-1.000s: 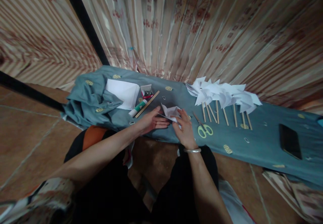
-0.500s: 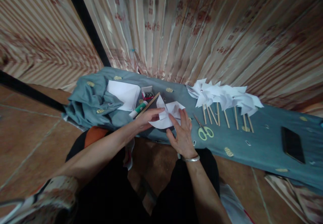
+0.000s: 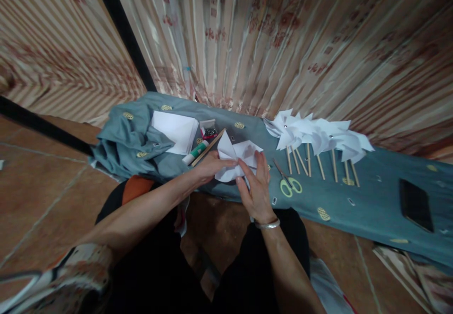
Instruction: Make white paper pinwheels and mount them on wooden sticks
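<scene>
A white paper pinwheel (image 3: 230, 153), its blades folded in toward the centre, is held between both hands above the near edge of the cloth-covered surface. My left hand (image 3: 209, 167) grips it from the left, with the thumb pressed near its middle. From the right, my right hand (image 3: 257, 186) closes on it, index finger and thumb by the centre and other fingers at the right blade. Just left of the paper lie a wooden stick (image 3: 208, 148) and a green-and-white glue stick (image 3: 196, 152). Scissors with yellow-green handles (image 3: 290, 186) rest right of my right hand.
Several finished pinwheels (image 3: 318, 135) on sticks lie along the back right. A stack of white paper (image 3: 176, 131) and a small open box of dark pins (image 3: 208, 129) are at the left. A black phone (image 3: 416, 205) lies far right. A curtain (image 3: 240, 45) hangs behind.
My left thumb has moved right to the paper's centre, and the left blade is now folded inward. My right hand stays on the paper. The view has shifted slightly.
</scene>
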`<state>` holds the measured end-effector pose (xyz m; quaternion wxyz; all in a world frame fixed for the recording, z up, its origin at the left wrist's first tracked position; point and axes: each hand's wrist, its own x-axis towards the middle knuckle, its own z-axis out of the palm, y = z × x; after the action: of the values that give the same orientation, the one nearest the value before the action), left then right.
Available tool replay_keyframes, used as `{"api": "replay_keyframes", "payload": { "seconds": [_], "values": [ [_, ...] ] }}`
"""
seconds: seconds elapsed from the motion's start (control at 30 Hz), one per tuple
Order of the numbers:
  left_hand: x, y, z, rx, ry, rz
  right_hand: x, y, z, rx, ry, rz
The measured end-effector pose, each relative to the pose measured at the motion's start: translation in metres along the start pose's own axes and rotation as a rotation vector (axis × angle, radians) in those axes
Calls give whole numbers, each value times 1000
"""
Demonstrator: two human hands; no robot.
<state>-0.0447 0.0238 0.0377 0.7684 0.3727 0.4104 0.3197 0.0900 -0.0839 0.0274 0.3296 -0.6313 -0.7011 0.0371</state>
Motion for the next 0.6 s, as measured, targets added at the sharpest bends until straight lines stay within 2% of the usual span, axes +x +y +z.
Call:
{"api": "replay_keyframes", "payload": {
  "seconds": [0.23, 0.33, 0.47, 0.6],
  "values": [
    [-4, -1, 7, -13, 36, 26, -1, -2, 0, 35, 10, 8],
    [-2, 0, 10, 9, 75, 66, 0, 1, -5, 53, 78, 18],
    [1, 3, 11, 9, 57, 169, 0, 11, -15, 125, 219, 131],
    [4, 5, 12, 22, 41, 212, 0, 21, -18, 258, 308, 280]
  ]
}}
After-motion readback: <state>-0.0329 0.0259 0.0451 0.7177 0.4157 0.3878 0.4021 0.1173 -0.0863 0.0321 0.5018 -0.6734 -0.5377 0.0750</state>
